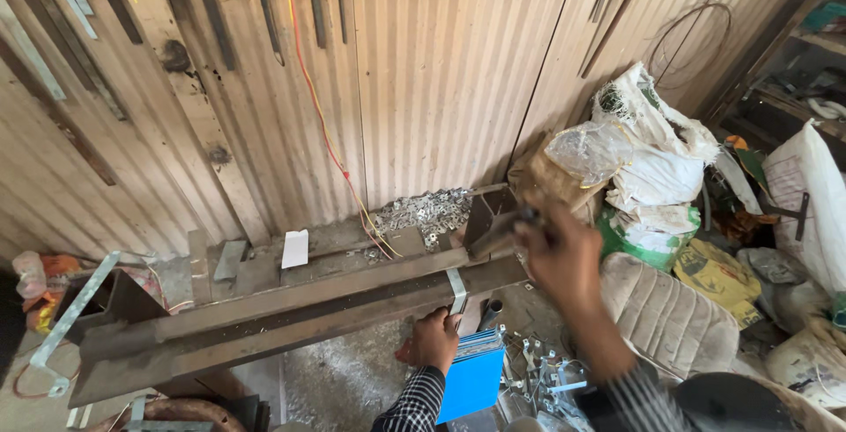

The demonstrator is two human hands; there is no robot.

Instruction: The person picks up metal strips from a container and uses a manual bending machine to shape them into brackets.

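Corrugated metal walls back a long steel beam (291, 309), where the left hand (434, 340) pinches a bent metal strip (456, 291) against its edge, while at two o'clock from it the blurred right hand (564, 260) is closed around a dark tool handle (504, 228).

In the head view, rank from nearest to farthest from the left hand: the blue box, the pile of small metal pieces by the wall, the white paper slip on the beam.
1. Blue box, just right of and below the left hand.
2. Pile of small metal pieces, above, against the corrugated wall.
3. White paper slip, up to the left; close to the pile's distance, so the order is uncertain.
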